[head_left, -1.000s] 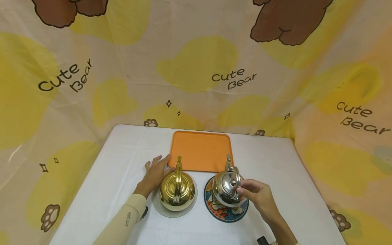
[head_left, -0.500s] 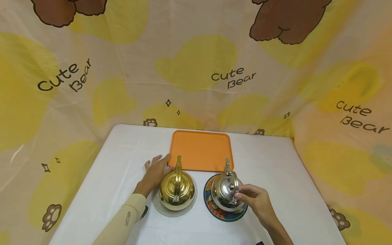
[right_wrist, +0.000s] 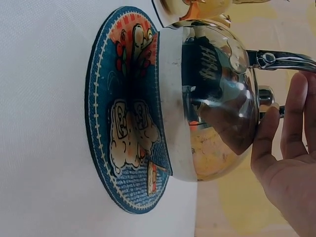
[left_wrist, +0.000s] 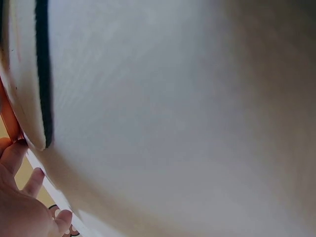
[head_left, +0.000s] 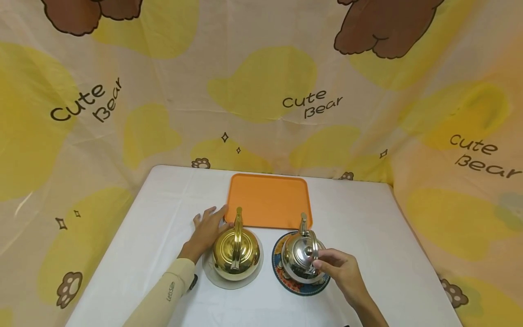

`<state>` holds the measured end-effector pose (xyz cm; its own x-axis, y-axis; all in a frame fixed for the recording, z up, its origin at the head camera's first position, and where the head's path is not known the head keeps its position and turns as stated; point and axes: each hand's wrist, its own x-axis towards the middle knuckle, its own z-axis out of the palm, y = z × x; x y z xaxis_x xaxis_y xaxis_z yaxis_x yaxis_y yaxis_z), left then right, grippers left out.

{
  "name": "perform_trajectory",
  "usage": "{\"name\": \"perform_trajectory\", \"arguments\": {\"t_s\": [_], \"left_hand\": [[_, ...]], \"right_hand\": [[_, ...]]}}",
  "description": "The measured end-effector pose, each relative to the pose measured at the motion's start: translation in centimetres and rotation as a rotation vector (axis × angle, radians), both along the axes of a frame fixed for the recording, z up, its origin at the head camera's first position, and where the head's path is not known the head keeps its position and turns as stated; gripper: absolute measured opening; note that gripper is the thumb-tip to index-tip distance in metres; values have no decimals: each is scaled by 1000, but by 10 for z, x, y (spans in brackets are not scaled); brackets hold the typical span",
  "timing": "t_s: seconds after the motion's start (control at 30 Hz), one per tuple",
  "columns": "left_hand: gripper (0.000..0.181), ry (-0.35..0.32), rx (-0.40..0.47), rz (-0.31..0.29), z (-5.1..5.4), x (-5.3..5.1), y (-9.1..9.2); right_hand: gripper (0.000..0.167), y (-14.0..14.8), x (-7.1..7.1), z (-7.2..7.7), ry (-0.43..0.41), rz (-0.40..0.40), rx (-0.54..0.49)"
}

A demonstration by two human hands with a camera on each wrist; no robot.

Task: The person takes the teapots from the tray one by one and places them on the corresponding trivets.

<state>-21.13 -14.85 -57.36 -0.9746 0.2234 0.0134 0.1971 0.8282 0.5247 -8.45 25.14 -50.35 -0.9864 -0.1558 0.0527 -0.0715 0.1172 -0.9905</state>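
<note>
A silver kettle (head_left: 297, 254) sits on a round, blue-rimmed patterned mat (head_left: 286, 284), its spout pointing toward the tray. My right hand (head_left: 341, 272) grips its raised handle (right_wrist: 286, 60) between thumb and fingers, as the right wrist view also shows. To its left, a gold kettle (head_left: 249, 252) stands on a round pale mat (head_left: 229, 284). My left hand (head_left: 206, 234) lies beside the gold kettle with fingers spread, fingertips at the left edge of the orange tray (head_left: 267, 200). Only part of the left hand (left_wrist: 19, 207) appears in the left wrist view.
Everything stands on a table (head_left: 351, 209) under a white cloth. A patterned curtain (head_left: 261, 91) hangs behind it and along the sides. The orange tray lies just beyond both kettles.
The silver kettle has shifted slightly left and down onto the middle of its mat, with my right hand following. My left hand and the gold kettle have stayed in place.
</note>
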Motion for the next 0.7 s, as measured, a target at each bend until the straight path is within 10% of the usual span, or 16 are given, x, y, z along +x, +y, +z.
{"name": "perform_trajectory", "arguments": {"t_s": [0.47,0.7], "left_hand": [[79,-1,0,9,0,2,-1],[73,-18,2,-2,2,4,-4]], "right_hand": [[17,0,-2,3,18,40,71],[18,6,-10,11,49,-10,295]]}}
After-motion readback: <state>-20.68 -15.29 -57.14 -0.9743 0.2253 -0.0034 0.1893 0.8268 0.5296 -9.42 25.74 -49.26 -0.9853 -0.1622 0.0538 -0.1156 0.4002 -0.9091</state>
